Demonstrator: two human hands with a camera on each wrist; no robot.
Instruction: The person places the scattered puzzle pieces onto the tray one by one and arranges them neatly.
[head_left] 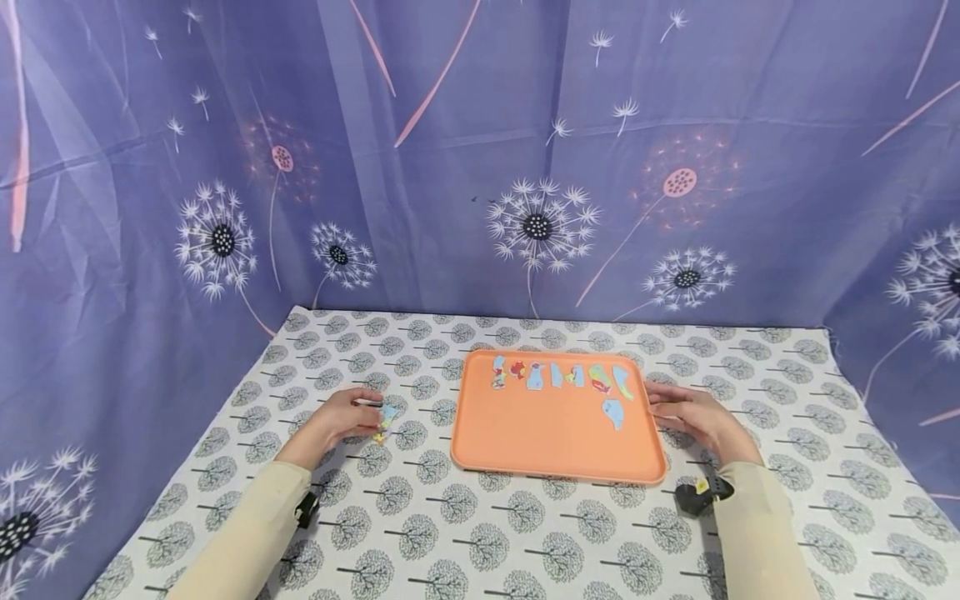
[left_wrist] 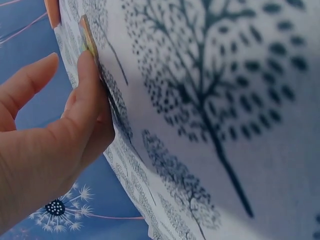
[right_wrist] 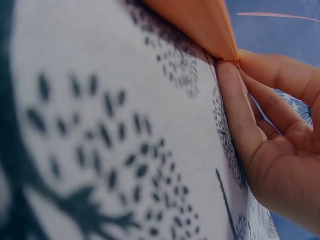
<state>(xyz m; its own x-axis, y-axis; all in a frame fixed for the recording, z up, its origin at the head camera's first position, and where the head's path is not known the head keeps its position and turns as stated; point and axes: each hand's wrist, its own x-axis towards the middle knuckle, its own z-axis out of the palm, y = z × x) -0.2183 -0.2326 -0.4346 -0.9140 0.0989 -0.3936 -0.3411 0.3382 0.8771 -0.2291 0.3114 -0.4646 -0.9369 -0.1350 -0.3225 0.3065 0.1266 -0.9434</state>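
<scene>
An orange tray [head_left: 525,446] lies on the table, with several irregular picture pieces [head_left: 535,377] along its far side, mostly blue with red, yellow and green parts. One blue piece [head_left: 613,413] sits lower, near the right rim. My right hand [head_left: 693,417] is at the tray's right edge; in the right wrist view its thumb and forefinger pinch the rim [right_wrist: 220,30]. To the left of the tray, my left hand [head_left: 347,421] rests by a blue-and-yellow picture piece [head_left: 386,421] on the cloth. Its thumb [left_wrist: 87,70] touches that piece, while the forefinger stays apart.
A white cloth with a tree print [head_left: 450,500] covers the table. Purple curtains with dandelions [head_left: 450,208] hang behind it and at both sides. Each wrist wears a black strap [head_left: 306,508].
</scene>
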